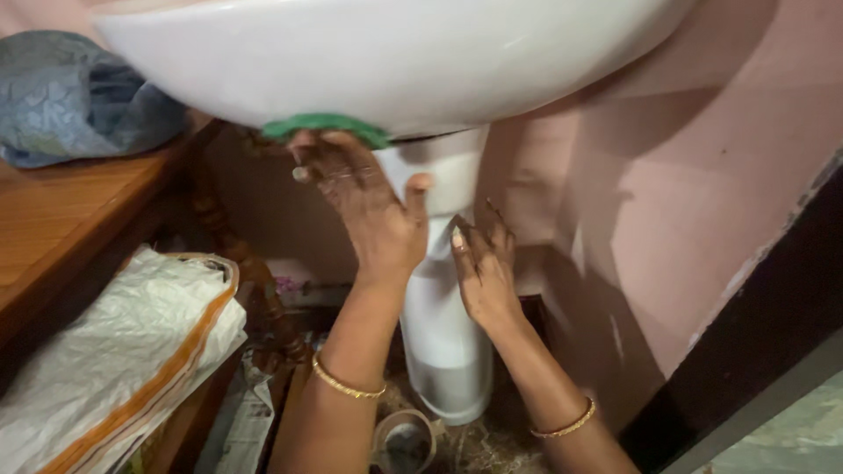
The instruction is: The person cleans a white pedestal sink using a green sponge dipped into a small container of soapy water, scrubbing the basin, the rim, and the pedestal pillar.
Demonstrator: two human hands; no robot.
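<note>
Under the basin, left fingers press a green scrubber (right fingers spread on pedestal).

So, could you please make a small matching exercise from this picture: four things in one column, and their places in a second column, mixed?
Things:
1. green scrub pad
2. right hand
3. blue-grey cloth
4. white woven sack

Places:
A. on top of the wooden table
B. pressed by the left hand against the underside of the white basin
C. on the white pedestal, below the basin
D. below the table edge, at the left

Pairs: 1-B, 2-C, 3-A, 4-D
</note>
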